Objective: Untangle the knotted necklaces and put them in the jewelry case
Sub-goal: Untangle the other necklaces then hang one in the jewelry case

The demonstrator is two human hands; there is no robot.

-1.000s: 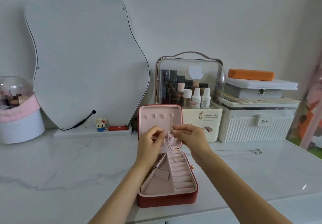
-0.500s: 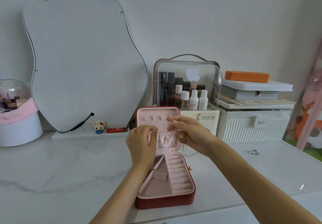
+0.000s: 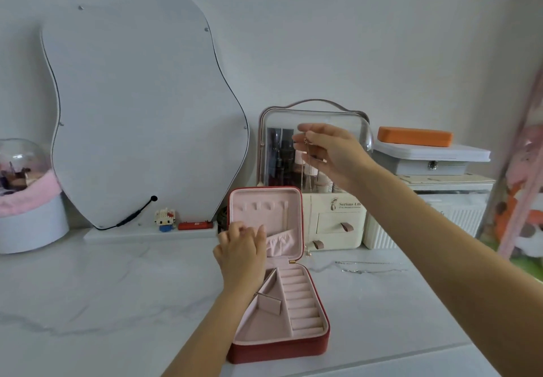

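The red jewelry case [image 3: 279,350] stands open on the marble table, its pink lid upright. My right hand [image 3: 332,153] is raised above and to the right of the lid and pinches a thin gold necklace [image 3: 309,200]. The chain hangs straight down beside the lid's right edge, its end near the table. My left hand [image 3: 241,252] is low in front of the lid, fingers curled at the edge of the lid's gathered pocket [image 3: 282,241], which sags open on that side. A silver necklace [image 3: 367,268] lies stretched on the table right of the case.
A clear-domed cosmetics organizer [image 3: 335,221] stands right behind the case, white storage boxes [image 3: 426,200] with an orange case [image 3: 414,136] beside it. A wavy mirror [image 3: 141,118] leans on the wall at left, with a small toy figure [image 3: 165,218] and a domed container [image 3: 26,194].
My right hand has risen from the lid and drawn the gold chain up until it hangs free. My left hand has let go of the chain and dropped to the lid's pocket.
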